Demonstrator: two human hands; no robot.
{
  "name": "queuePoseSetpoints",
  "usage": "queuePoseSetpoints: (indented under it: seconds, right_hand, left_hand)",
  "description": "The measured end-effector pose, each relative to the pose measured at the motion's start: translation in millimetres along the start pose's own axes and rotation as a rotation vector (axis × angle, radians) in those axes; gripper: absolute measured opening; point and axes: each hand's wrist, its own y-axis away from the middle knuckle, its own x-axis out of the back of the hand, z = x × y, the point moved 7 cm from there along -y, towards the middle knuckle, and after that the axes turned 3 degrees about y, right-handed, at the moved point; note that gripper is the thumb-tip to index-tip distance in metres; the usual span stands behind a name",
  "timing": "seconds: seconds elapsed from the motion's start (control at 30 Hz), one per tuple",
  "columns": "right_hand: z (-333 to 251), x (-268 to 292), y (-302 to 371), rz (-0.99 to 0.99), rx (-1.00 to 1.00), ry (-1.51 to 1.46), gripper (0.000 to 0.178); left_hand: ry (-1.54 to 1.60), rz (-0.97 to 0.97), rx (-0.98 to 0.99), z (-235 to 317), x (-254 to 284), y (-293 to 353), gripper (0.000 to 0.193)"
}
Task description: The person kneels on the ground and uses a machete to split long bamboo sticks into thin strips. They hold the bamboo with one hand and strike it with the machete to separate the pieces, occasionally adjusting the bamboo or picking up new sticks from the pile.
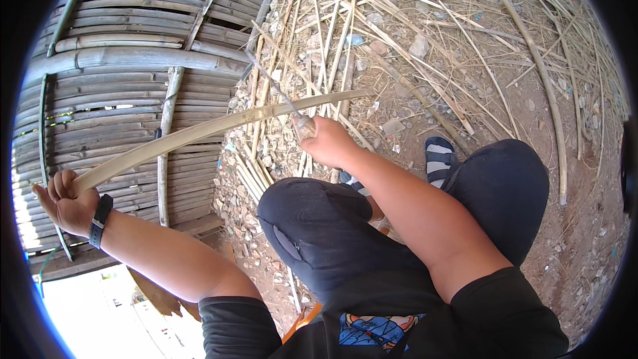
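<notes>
My left hand [70,206], with a dark band on its wrist, grips the near end of a long, flat bamboo strip [176,138]. The strip curves up and to the right across the view, its far end lying over the littered ground. In front of my knees, my right hand [330,141] is closed round the handle of a knife [278,90]. The narrow blade points up and left and crosses the strip near its far part. Whether the blade touches the strip, I cannot tell.
A bamboo-slat wall [126,96] rises on the left. Cut bamboo strips [339,33] and stones cover the ground ahead. A long pole [541,86] lies on the right. My bent knees [312,216] and a sandalled foot [438,159] are close below.
</notes>
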Motion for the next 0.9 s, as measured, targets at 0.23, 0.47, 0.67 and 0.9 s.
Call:
queuePoseSetpoints:
  seconds: [0.23, 0.47, 0.67, 0.9]
  right_hand:
    - [-66, -23, 13, -0.086, 0.273, 0.112, 0.032]
    - [71, 1, -11, 0.213, -0.056, 0.099, 0.037]
    - [-76, -26, 30, 0.004, 0.506, 0.164, 0.037]
    - [69, -26, 5, 0.273, 0.199, 0.097, 0.034]
  left_hand:
    - [-0.076, 0.133, 0.027, -8, -14, -4, 0.047]
    - [-0.267, 0.227, -0.156, -12, -42, 19, 0.038]
    - [-0.163, 0.029, -0.093, 2, -10, -28, 0.01]
    - [-0.485, 0.335, -0.209, -15, -60, 16, 0.014]
